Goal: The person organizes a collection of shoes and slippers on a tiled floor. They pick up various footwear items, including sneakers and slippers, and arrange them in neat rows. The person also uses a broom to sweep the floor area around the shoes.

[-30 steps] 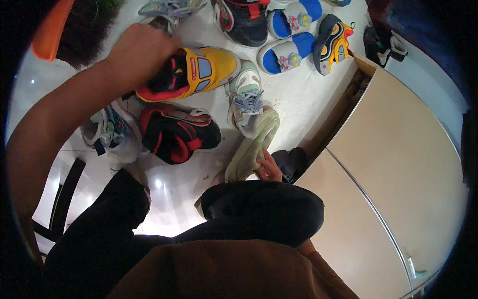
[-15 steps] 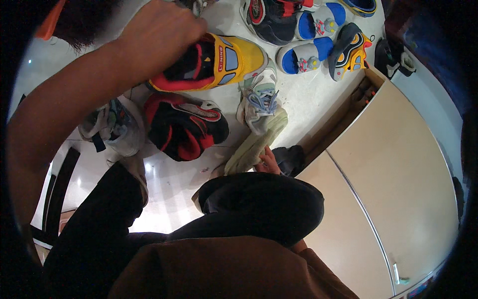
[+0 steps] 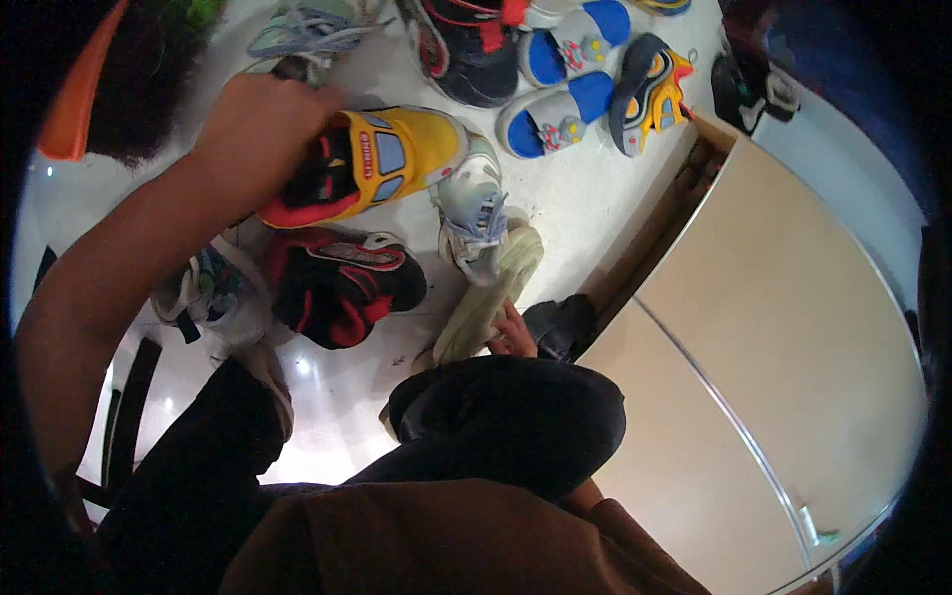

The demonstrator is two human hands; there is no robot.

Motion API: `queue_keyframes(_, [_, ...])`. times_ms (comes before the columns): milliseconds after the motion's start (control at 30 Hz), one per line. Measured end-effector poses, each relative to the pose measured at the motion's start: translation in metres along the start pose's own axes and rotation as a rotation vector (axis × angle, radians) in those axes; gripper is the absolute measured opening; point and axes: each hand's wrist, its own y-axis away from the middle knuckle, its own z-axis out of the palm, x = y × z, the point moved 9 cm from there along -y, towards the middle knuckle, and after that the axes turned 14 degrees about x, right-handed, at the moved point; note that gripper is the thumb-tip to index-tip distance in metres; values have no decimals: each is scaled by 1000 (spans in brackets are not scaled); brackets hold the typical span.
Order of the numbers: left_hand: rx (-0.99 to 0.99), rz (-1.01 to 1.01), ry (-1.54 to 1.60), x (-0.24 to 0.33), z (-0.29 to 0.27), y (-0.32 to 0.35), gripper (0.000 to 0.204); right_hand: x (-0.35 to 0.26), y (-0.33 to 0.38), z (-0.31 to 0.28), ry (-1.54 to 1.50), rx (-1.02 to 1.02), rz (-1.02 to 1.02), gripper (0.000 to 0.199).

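Head view showed my left hand (image 3: pixel 260 124) closed on the heel of a yellow sneaker (image 3: pixel 382 164) with red and black trim at eleven o'clock. My right hand (image 3: pixel 513 332), near centre, gripped a pale green shoe (image 3: pixel 488 296), sole up, beside my knee (image 3: pixel 516 421).

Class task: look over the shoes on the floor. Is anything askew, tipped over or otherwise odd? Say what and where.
Yes. The pale green sneaker held by the right hand lies tipped, its sole showing. The left hand grips the yellow and red sneaker. The shoes lie scattered at mixed angles, not paired.
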Motion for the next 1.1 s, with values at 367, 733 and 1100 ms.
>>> queue_keyframes(367, [-177,81,8,-34,31,11,58,-41,31,-36,-12,486,261,65])
queue_keyframes(733, [-399,-6,471,-95,66,3,42,-28,66,-28,66,353,267,76])
queue_keyframes(1100, [-152,45,252,-25,23,-4,35,-36,26,-35,352,208,277,65])
